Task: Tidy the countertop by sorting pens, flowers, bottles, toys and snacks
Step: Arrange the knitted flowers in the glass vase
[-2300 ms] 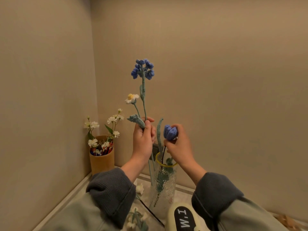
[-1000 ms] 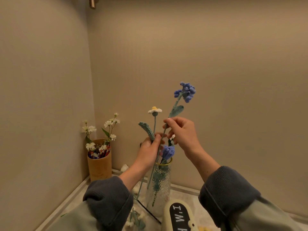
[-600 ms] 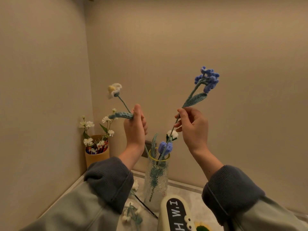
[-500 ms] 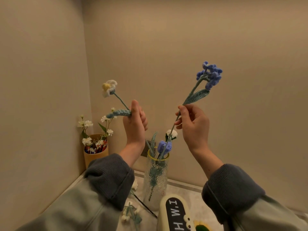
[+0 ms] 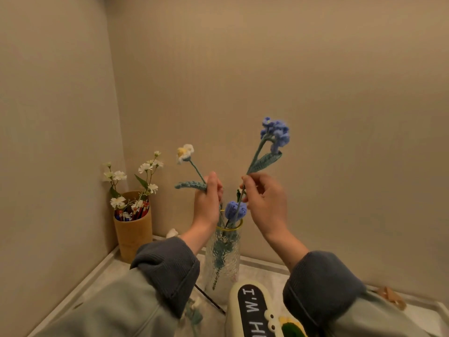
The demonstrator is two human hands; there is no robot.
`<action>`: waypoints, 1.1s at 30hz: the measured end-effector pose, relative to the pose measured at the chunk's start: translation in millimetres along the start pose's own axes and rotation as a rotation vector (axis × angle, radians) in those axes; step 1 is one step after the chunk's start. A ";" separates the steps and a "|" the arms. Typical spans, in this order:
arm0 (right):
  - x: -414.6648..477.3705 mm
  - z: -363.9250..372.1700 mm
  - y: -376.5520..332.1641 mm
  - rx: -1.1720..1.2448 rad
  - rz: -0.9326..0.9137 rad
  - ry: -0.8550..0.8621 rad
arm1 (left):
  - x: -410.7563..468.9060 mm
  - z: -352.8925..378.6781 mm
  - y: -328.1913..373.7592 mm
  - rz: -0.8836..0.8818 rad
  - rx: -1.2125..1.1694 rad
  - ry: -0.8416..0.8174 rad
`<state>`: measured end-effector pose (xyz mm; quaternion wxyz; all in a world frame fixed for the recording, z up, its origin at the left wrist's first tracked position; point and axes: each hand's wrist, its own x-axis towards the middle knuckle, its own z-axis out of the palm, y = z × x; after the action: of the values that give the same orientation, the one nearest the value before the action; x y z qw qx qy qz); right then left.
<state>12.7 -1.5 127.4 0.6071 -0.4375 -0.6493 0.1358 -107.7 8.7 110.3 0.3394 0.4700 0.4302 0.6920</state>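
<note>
A ribbed glass vase (image 5: 222,261) with a yellow rim stands on the counter and holds a blue crochet tulip (image 5: 235,209). My left hand (image 5: 207,200) grips the stem of a white crochet daisy (image 5: 184,153) just left of the vase mouth. My right hand (image 5: 263,200) pinches the stem of a blue clustered crochet flower (image 5: 275,132), whose lower stem runs down into the vase.
A tan cylindrical holder (image 5: 132,233) with red pens and small white flowers stands in the left corner. A cream case with black lettering (image 5: 252,310) lies in front of the vase. More flower stems (image 5: 209,299) lie on the counter. Walls close in left and behind.
Both hands came down toward the vase. The blue clustered flower sank lower, its stem now in the vase. The daisy also dropped lower, still in my left hand.
</note>
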 end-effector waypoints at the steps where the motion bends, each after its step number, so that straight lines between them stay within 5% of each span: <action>1: -7.6 2.4 8.0 -0.045 0.016 0.001 | -0.7 -2.1 -8.6 0.014 0.079 0.000; 6: -44.7 13.9 36.2 -0.162 0.158 0.021 | -1.6 -15.2 -43.7 0.105 0.391 0.000; 13: -55.5 23.7 48.9 -0.187 0.248 -0.030 | 11.5 -19.5 -24.9 0.004 0.219 -0.004; 23: -68.6 23.6 53.0 -0.136 0.336 -0.008 | -12.1 -12.2 -65.3 -0.390 0.664 -0.262; 33: -71.0 20.9 52.7 0.119 0.513 -0.002 | -28.9 -35.8 -77.2 -0.380 0.309 -0.177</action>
<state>6.4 -15.6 37.9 0.5767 -0.5512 -0.5089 0.3235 -126.9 4.4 22.6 0.4237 0.4859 0.5800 0.4979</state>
